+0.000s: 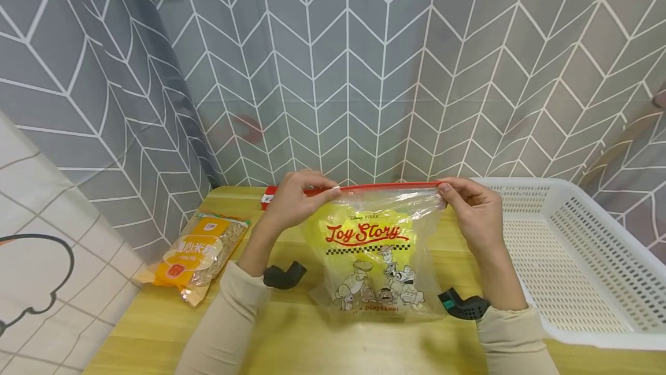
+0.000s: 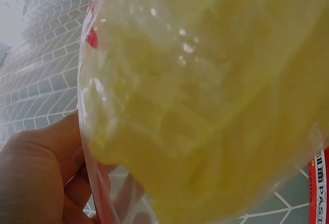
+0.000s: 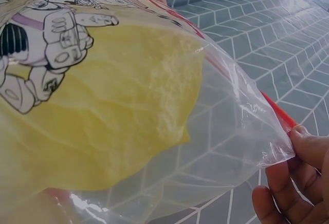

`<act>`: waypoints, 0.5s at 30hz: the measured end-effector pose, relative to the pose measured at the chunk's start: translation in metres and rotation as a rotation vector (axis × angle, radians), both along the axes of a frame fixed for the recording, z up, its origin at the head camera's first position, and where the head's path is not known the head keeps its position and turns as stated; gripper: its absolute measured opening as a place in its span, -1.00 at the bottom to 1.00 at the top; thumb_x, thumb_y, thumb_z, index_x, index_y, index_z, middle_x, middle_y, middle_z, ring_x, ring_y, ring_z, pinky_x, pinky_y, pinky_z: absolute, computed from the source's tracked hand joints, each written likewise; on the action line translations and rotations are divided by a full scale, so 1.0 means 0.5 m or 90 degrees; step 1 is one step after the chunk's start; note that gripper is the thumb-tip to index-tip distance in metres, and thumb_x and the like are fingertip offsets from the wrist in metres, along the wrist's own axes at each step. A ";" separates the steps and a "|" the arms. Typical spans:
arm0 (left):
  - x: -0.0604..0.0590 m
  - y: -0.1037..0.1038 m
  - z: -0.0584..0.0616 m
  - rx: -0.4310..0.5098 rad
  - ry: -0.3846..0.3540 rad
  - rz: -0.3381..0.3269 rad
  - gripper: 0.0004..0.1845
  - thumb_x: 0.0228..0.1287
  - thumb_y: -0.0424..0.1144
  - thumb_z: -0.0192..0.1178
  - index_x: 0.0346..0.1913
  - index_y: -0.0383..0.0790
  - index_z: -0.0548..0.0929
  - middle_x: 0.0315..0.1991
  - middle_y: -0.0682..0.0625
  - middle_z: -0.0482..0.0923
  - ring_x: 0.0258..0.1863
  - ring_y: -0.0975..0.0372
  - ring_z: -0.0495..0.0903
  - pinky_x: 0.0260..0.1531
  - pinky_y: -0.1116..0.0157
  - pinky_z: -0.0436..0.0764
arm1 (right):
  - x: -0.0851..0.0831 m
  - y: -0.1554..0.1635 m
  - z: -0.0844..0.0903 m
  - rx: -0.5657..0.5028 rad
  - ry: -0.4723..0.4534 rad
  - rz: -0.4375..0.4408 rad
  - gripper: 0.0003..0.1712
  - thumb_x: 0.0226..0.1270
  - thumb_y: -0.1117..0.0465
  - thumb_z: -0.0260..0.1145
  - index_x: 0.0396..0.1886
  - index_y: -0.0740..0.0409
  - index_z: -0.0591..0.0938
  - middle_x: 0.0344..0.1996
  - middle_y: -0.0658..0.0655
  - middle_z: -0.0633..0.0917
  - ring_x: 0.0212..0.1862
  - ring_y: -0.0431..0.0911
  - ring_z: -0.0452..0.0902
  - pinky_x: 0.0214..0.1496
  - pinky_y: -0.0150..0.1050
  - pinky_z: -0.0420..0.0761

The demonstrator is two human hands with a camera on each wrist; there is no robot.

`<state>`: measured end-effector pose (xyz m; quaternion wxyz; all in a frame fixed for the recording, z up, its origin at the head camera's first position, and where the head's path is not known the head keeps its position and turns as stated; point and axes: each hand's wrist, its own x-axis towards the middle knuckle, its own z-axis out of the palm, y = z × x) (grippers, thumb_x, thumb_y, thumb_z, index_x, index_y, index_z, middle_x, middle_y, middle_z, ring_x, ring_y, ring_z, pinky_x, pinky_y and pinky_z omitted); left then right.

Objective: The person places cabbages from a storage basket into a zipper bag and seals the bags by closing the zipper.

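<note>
Between both hands hangs a clear zip bag (image 1: 374, 259) with a red strip along its top, yellow colouring and printed cartoon figures under red "Toy Story" lettering. My left hand (image 1: 299, 199) pinches the top left part of the red strip between thumb and fingers. At the top right corner, my right hand (image 1: 474, 210) pinches the strip's other end. In the right wrist view, the thumb and fingers of the right hand (image 3: 303, 172) grip the bag's corner. The left wrist view has the bag (image 2: 195, 95) filling most of it, hiding some of the left fingers.
An orange and clear food packet (image 1: 200, 251) lies on the wooden table (image 1: 354, 346) to the left. A red box (image 1: 267, 196) stands partly hidden behind the left hand. The white plastic basket (image 1: 624, 253) is on the right. A grey patterned curtain (image 1: 364, 74) hangs behind the table.
</note>
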<state>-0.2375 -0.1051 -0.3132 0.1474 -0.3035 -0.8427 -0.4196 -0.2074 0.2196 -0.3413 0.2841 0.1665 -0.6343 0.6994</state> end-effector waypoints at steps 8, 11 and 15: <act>-0.001 -0.015 -0.005 0.016 0.012 0.005 -0.91 0.27 -0.21 0.43 -0.22 -0.11 0.86 -0.24 0.03 0.80 -0.15 0.22 0.68 -0.07 0.16 0.65 | 0.001 0.009 0.001 0.009 0.008 -0.002 -0.89 0.34 0.51 0.31 -0.23 0.54 0.71 -0.56 -0.06 0.74 -0.51 -0.24 0.58 -0.31 -0.46 0.58; -0.001 -0.024 -0.008 0.020 0.008 0.016 -0.90 0.26 -0.21 0.43 -0.21 -0.10 0.86 -0.21 0.02 0.79 -0.14 0.20 0.68 -0.10 0.17 0.66 | 0.001 0.014 0.000 0.009 0.008 0.000 -0.88 0.35 0.51 0.31 -0.21 0.56 0.70 -0.54 -0.05 0.75 -0.52 -0.22 0.58 -0.30 -0.46 0.60; 0.001 -0.035 -0.010 0.022 -0.002 0.026 -0.88 0.28 -0.20 0.42 -0.19 -0.12 0.85 -0.17 -0.01 0.79 -0.11 0.18 0.69 -0.12 0.25 0.67 | 0.000 0.019 0.000 -0.007 0.028 0.024 -0.88 0.35 0.53 0.29 -0.22 0.59 0.69 -0.51 -0.02 0.77 -0.52 -0.21 0.58 -0.29 -0.45 0.63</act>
